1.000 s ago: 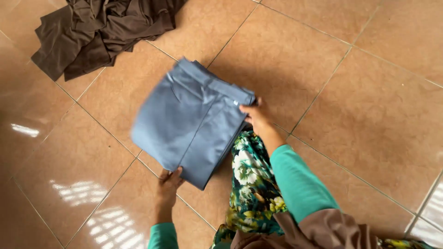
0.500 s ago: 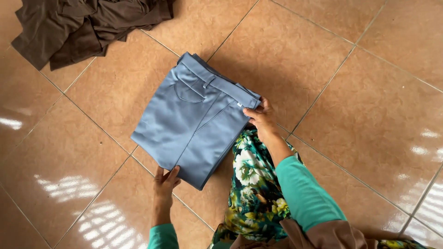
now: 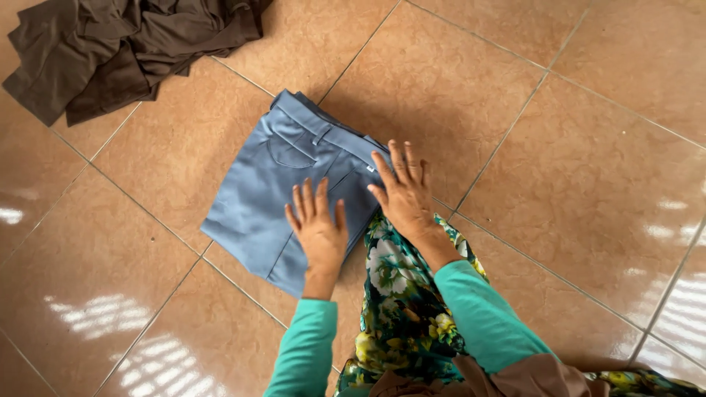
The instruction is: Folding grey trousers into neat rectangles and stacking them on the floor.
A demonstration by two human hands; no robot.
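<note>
The folded blue trousers (image 3: 287, 191) lie flat on the brown tiled floor (image 3: 559, 184). The left hand (image 3: 318, 228) rests flat on top of them, fingers spread, holding nothing. The right hand (image 3: 403, 192) lies flat at their right edge, fingers open too. A heap of dark brown clothes (image 3: 125, 44) sits well apart.
</note>
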